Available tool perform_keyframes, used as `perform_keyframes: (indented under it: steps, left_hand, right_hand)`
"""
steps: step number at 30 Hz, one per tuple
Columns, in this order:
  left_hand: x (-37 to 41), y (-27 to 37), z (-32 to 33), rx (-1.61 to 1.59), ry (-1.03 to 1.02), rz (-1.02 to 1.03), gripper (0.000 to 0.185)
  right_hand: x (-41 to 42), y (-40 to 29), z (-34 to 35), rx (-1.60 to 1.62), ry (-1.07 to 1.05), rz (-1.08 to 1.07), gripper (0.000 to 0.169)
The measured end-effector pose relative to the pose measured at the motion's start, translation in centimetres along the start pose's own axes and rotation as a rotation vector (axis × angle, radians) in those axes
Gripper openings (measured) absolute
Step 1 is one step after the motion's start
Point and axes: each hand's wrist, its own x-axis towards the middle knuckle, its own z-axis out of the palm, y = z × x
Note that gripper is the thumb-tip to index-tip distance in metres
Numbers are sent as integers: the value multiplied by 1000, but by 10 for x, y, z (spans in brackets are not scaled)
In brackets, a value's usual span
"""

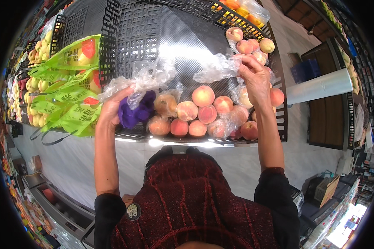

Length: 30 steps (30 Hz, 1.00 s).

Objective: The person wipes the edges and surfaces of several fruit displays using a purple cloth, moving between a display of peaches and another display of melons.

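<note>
My left hand (pixel 113 104) holds a bunch of clear crumpled plastic wrap (pixel 149 77), and purple fruit-tray liner pieces (pixel 136 109) lie against its palm side. With its fingertips my right hand (pixel 251 73) pinches another crumpled clear plastic piece (pixel 216 68), above the right part of the black display bin. Between and below the hands, several peaches (pixel 203 96) are stacked along the bin's near edge. Some, such as a wrapped peach (pixel 165 104), have clear film around them. More peaches (pixel 245 47) lie beyond my right hand. My right wrist and forearm hide part of the pile.
A black perforated crate wall (pixel 108 46) divides the bin on the left. Past it are green printed bags of fruit (pixel 78 93) with dark handles. Orange-yellow fruit (pixel 237 11) sits behind the far right rim. A large clear plastic roll (pixel 321 86) projects at the right, beside the bin.
</note>
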Motion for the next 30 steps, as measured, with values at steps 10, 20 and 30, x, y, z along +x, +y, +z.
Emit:
perform_keyframes:
  steps: [10, 20, 30]
  left_hand:
    - [5, 23, 25, 120, -141, -22, 40]
    - [-9, 10, -30, -164, 29, 181, 45]
    - [-3, 8, -66, -282, 91, 218, 37]
  right_hand:
    - [19, 2, 145, -137, -510, -306, 25]
    - [39, 7, 167, -310, -677, -229, 34]
    - [25, 136, 123, -1344, -690, -522, 14]
